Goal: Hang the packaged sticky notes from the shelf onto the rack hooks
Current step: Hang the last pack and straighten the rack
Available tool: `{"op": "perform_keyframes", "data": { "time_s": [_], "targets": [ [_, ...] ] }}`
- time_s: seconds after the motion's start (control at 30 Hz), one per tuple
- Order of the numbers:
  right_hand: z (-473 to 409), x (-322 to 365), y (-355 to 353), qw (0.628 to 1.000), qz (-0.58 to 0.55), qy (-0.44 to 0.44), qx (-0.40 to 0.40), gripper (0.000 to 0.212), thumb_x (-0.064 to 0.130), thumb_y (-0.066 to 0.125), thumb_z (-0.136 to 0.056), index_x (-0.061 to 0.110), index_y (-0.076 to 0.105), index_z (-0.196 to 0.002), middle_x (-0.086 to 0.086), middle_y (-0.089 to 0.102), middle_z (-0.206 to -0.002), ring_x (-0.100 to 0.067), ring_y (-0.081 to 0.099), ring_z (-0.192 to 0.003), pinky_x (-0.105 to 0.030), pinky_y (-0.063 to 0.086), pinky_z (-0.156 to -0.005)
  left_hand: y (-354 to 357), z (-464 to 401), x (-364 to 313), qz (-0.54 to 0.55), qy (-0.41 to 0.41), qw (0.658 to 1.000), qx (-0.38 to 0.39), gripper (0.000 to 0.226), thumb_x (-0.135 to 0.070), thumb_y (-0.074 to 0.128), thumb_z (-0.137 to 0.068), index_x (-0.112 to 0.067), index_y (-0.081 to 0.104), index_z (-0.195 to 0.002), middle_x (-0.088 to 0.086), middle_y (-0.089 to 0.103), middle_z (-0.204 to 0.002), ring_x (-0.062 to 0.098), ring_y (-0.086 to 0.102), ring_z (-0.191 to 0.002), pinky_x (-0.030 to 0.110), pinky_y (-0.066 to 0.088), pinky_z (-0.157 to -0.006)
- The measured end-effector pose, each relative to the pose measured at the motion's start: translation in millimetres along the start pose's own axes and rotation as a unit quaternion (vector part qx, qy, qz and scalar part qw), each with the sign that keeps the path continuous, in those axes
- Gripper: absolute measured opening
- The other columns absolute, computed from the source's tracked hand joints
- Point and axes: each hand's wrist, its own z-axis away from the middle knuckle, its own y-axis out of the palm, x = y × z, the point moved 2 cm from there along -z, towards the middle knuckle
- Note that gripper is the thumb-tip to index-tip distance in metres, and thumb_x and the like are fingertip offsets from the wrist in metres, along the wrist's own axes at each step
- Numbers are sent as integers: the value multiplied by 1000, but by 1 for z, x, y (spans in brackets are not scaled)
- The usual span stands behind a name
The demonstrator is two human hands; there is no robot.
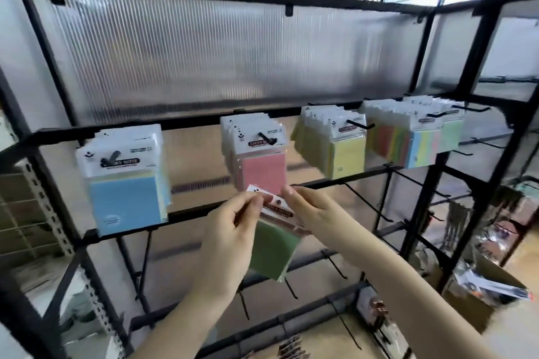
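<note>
I hold a green sticky note pack (274,251) in front of the black rack (204,119), just below the pink packs (259,166) that hang on a hook. My left hand (230,242) pinches the left side of its white header card. My right hand (309,207) pinches the right side of the header. The pack hangs tilted, its green pad pointing down. Blue packs (128,192) hang on the hook at the left. Yellow packs (338,151) and multicolour packs (408,140) hang on hooks to the right.
Several bare black hooks (367,201) stick out from the lower bars to the right and below my hands. A cardboard box (484,297) with items stands on the floor at lower right. A ribbed translucent panel (218,58) backs the rack.
</note>
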Motion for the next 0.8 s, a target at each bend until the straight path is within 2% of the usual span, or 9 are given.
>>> {"op": "perform_keyframes", "data": {
  "time_s": [0.13, 0.23, 0.33, 0.4, 0.47, 0.57, 0.63, 0.7, 0.8],
  "targets": [
    [25, -18, -57, 999, -4, 8, -35, 29, 39, 53, -92, 13, 62, -96, -4, 66, -82, -8, 65, -69, -22, 53, -59, 56, -12, -15, 47, -3, 999, -2, 22, -42, 49, -89, -32, 69, -89, -14, 69, -82, 1, 61, -74, 7, 41, -60],
    [45, -34, -103, 994, -42, 27, -100, 20, 33, 60, -89, 15, 61, -98, -3, 70, -88, -10, 69, -75, -25, 57, -62, 107, -18, -26, 62, -2, 998, 1, 17, -36, 51, -91, -34, 68, -88, -19, 68, -84, -1, 61, -75, 9, 43, -59],
    [64, -51, -152, 987, -38, 33, -150, 20, 23, 63, -89, 9, 58, -103, -8, 71, -95, -16, 68, -81, -34, 58, -68, 162, -19, -39, 103, -8, 995, 18, 18, -31, 53, -92, -29, 71, -90, -19, 69, -84, 1, 63, -74, 12, 45, -59],
    [73, -61, -180, 982, -37, 25, -186, 17, 17, 64, -89, 6, 58, -101, -6, 72, -89, -17, 68, -80, -36, 57, -68, 194, -19, -47, 117, -6, 992, 34, 18, -31, 54, -91, -26, 71, -92, -19, 70, -84, -1, 63, -74, 9, 43, -60],
    [81, -70, -205, 974, -39, 12, -223, 12, 13, 65, -88, 4, 58, -91, -3, 70, -78, -14, 67, -74, -31, 56, -64, 223, -20, -55, 131, -6, 990, 53, 14, -31, 57, -89, -29, 70, -91, -21, 69, -86, -2, 64, -77, 8, 43, -64],
    [87, -81, -238, 960, -34, -1, -277, 29, 12, 65, -88, -12, 49, -88, -28, 58, -79, -21, 60, -74, -44, 49, -71, 263, -22, -65, 131, -2, 988, 83, 14, -19, 59, -91, -29, 67, -89, -18, 69, -87, -3, 63, -82, 7, 44, -69],
    [88, -86, -258, 950, -44, -16, -309, 29, 9, 63, -90, -15, 47, -91, -36, 56, -85, -20, 58, -74, -41, 49, -73, 287, -28, -72, 124, 3, 986, 112, 19, -9, 57, -92, -25, 66, -88, -14, 68, -89, -3, 61, -86, 6, 43, -74],
    [87, -91, -277, 942, -62, -26, -330, 20, 7, 59, -91, -11, 51, -92, -24, 61, -81, -13, 61, -71, -24, 51, -67, 310, -37, -79, 121, 12, 983, 136, 23, -4, 55, -93, -25, 64, -87, -13, 67, -92, -3, 61, -89, 5, 42, -78],
    [77, -99, -307, 929, -58, -26, -364, 10, 10, 59, -93, 5, 54, -86, -11, 64, -80, -14, 61, -74, -27, 49, -71, 346, -58, -86, 112, 29, 983, 144, 21, -1, 54, -93, -18, 66, -93, -10, 67, -94, -4, 60, -90, 4, 41, -80]
  ]
}}
